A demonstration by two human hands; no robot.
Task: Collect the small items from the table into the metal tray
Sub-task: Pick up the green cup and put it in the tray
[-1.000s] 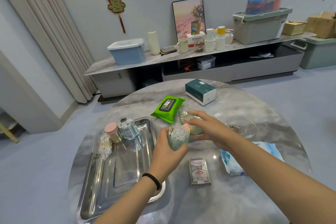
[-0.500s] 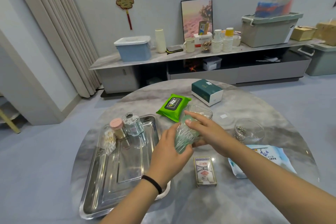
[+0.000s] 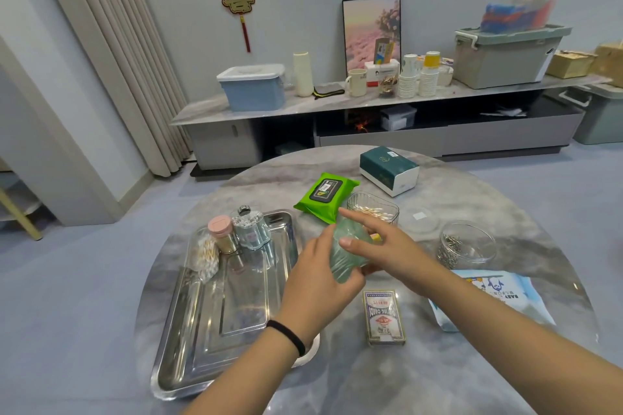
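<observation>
My left hand (image 3: 318, 283) grips a pale green see-through container (image 3: 345, 251) just right of the metal tray (image 3: 202, 340). My right hand (image 3: 387, 248) rests against the container's right side, fingers spread over it. At the tray's far end stand a pink-capped jar (image 3: 224, 234), a clear jar of cotton swabs (image 3: 251, 229) and a bag of swabs (image 3: 205, 254). Loose on the round table lie a card deck (image 3: 382, 317), a clear box of cotton swabs (image 3: 372, 210), a round clear lid (image 3: 419, 217) and a clear bowl of small metal pieces (image 3: 467, 244).
A green wet-wipe pack (image 3: 325, 195) and a teal-and-white tissue box (image 3: 389, 168) lie at the table's far side. A blue baby-wipe pack (image 3: 492, 296) lies under my right forearm. A low cabinet (image 3: 371, 131) with bins and cups stands behind the table.
The green container has tilted and risen a little between both hands. My right hand's fingers have spread over it. The camera view has shifted slightly left.
</observation>
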